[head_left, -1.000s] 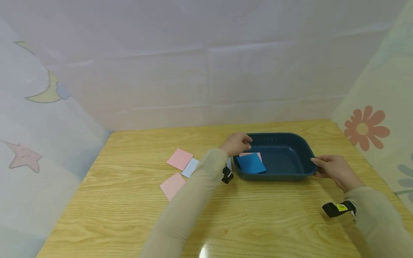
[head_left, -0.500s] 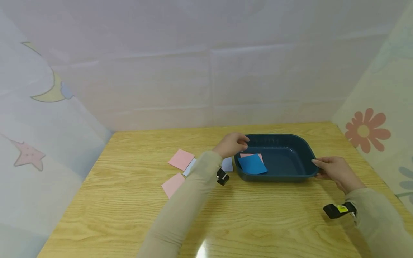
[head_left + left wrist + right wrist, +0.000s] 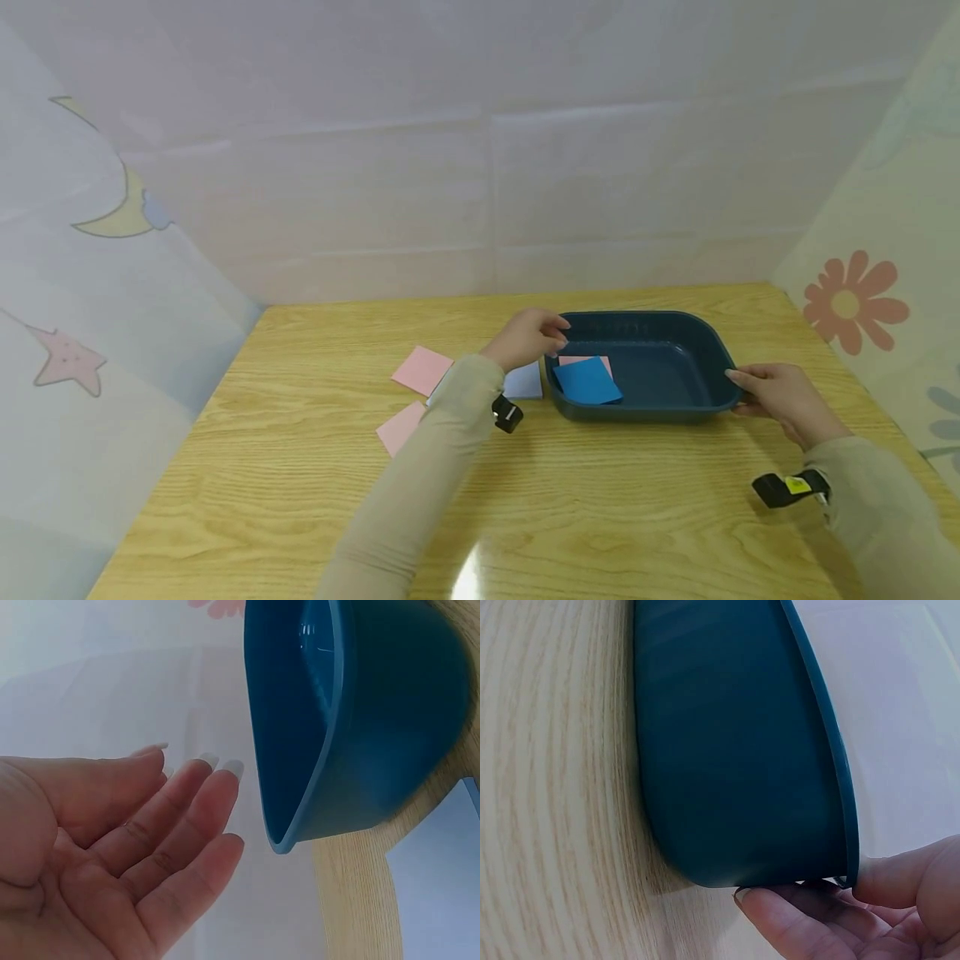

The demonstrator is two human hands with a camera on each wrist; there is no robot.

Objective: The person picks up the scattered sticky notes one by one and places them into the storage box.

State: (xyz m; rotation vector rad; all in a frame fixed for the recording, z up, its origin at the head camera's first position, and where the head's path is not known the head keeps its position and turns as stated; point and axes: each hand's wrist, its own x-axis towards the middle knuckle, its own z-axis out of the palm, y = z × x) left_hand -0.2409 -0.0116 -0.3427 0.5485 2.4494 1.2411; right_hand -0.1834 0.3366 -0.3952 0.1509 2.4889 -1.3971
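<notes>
My left hand (image 3: pixel 528 337) hovers by the left rim of a dark teal plastic basin (image 3: pixel 660 410), holding nothing. In the left wrist view its fingers (image 3: pixel 191 799) are loosely bent and apart from the basin's wall. My right hand (image 3: pixel 783 396) pinches the basin's right rim, thumb on top and fingers beneath, as the right wrist view shows. Inside the basin at the left, a bright blue sticky-note pad (image 3: pixel 588 382) lies over a pink one (image 3: pixel 603 364). A pale blue sticky-note pad (image 3: pixel 525 383) lies on the table just left of the basin, partly behind my left wrist.
Further left on the wooden table (image 3: pixel 247 467) lie two pink sticky-note pads, the rear one (image 3: pixel 422 370) and the front one (image 3: pixel 399 427). My left sleeve (image 3: pixel 420 475) covers part of the front one and nearly all of another pale blue pad. Printed cloth hangs at the back and sides.
My left hand has drawn back leftward from over the basin's rim, uncovering more of the pale blue pad beside it. My right hand and the basin stay put.
</notes>
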